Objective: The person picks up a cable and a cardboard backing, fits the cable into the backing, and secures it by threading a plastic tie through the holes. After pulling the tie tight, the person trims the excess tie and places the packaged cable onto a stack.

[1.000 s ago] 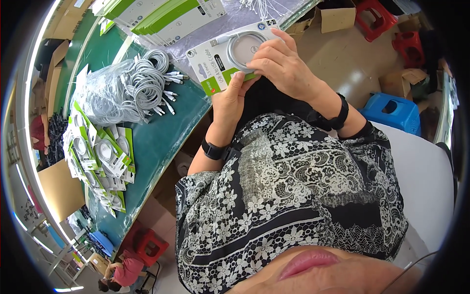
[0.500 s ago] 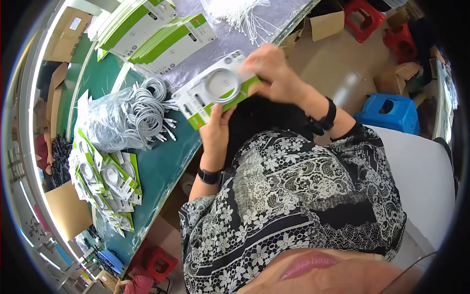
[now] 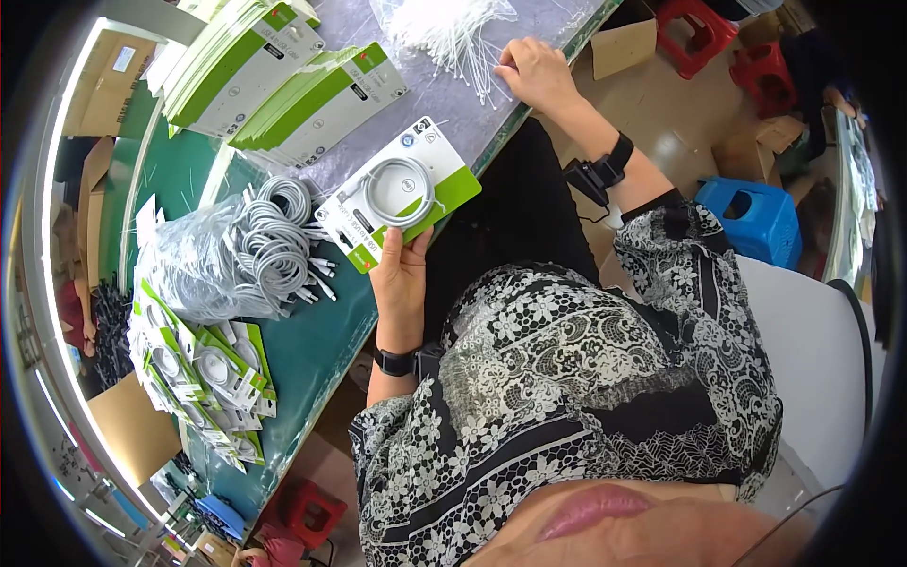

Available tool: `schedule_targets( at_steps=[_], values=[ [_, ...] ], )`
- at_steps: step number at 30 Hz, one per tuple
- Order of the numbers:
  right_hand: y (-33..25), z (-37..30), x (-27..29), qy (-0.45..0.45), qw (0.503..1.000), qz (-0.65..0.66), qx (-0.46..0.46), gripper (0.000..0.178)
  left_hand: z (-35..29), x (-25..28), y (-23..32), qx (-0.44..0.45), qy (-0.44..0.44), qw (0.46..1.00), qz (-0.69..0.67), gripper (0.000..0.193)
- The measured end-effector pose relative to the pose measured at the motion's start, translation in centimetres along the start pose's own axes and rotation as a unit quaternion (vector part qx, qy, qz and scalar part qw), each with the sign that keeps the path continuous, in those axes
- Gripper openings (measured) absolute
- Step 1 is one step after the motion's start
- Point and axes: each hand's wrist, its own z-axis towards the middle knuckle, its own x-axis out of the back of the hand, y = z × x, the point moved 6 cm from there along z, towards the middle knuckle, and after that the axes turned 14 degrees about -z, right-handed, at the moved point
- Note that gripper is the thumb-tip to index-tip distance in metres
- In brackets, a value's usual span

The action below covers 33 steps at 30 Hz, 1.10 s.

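Observation:
My left hand (image 3: pixel 402 276) grips the lower edge of a white and green packaging card (image 3: pixel 448 151), thumb on top. A coiled grey charging cable (image 3: pixel 430 197) lies flat against the front of that card. At the far edge of the table, my right hand (image 3: pixel 540 76) has its fingertips pinched at the ends of thin white cable ties (image 3: pixel 444 33), which spill from a clear plastic bag. Left of the card is a bagged bundle of coiled grey cables (image 3: pixel 274 241).
Stacks of flat cards (image 3: pixel 321 104) stand at the back of the green table (image 3: pixel 326 340). Carded cables (image 3: pixel 203 378) pile up at the left. A blue stool (image 3: pixel 756 222), red stools (image 3: pixel 694 33) and an open cardboard box (image 3: pixel 624 49) are on the floor to the right.
My right hand has left the card and moved up and away to the cable ties. My left hand still holds the card, now slightly lower and further left.

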Motion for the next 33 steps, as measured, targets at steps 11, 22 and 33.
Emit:
schedule_targets(
  at_steps=[11, 22, 33],
  values=[
    [0.7, -0.2, 1.8, -0.029, 0.997, 0.043, 0.051, 0.01, 1.4, -0.7, -1.2, 0.049, -0.019, 0.998, -0.016, 0.035],
    [2.7, -0.2, 7.1, 0.054, 0.989, -0.084, 0.113, 0.006, 3.8, -3.9, -1.4, 0.198, -0.041, 0.891, -0.407, 0.027],
    [-6.4, 1.2, 18.6, 0.073, 0.981, 0.155, 0.092, 0.007, 2.6, -8.8, -0.5, 0.246, -0.082, 0.713, -0.652, 0.01]
  ],
)
